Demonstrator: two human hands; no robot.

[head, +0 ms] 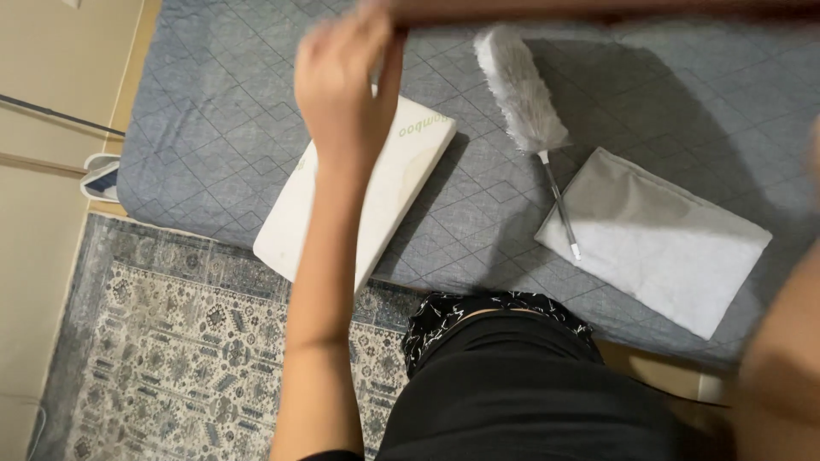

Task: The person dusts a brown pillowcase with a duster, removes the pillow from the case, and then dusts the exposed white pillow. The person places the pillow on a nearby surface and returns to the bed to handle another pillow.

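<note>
My left hand (346, 81) is raised over a grey quilted mattress (213, 128), blurred, fingers curled, at the left end of a dark wooden bar (598, 8) along the top edge. Whether it grips the bar I cannot tell. Under my left forearm lies a white rectangular pillow (384, 205), hanging partly over the mattress's near edge. A fluffy grey duster (521, 90) with a thin handle lies to the right of my hand. Its handle tip rests on a folded pale grey cloth case (666, 248). Only my blurred right forearm (781, 358) shows at the right edge; the hand itself is out of frame.
A patterned grey rug (171, 341) covers the floor at the lower left, next to beige flooring. A small white and blue object (101, 175) sits by the mattress's left corner. My black clothing (512, 393) fills the bottom centre.
</note>
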